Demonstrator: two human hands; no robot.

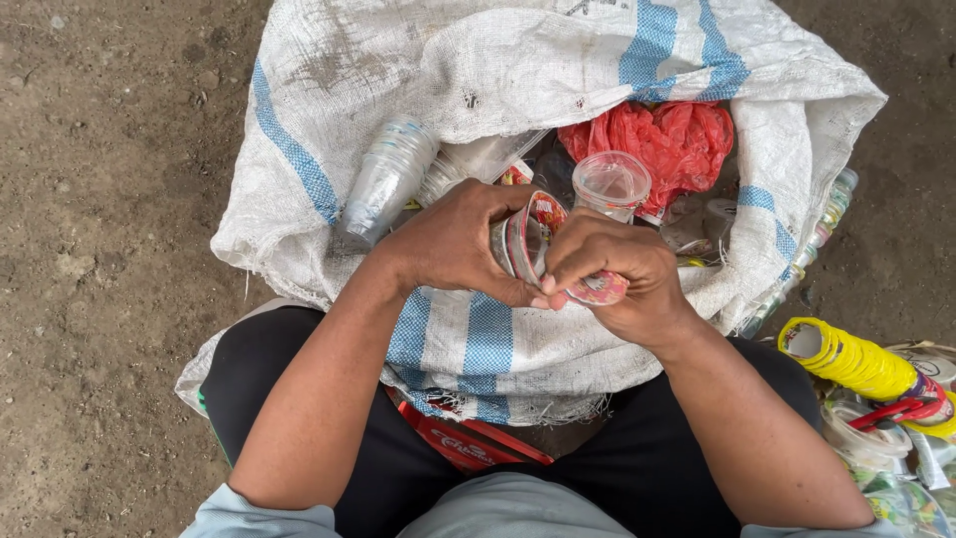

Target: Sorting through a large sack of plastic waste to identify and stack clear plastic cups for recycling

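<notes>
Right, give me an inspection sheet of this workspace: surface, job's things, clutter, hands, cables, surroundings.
Surface: bare brown dirt ground; a white woven sack with blue stripes lies open across the person's lap.
Job's things: a clear plastic cup with a red printed seal, held on its side; the seal's strip is partly pulled off.
Clutter: stack of clear plastic cups, single clear cup, crumpled red plastic bag in the sack; stacked yellow cups at the right.
Hands: left hand in a grip around the cup; right hand pinching the seal strip.
Cables: nothing seen.
Surroundings: more plastic packaging at the lower right.
</notes>
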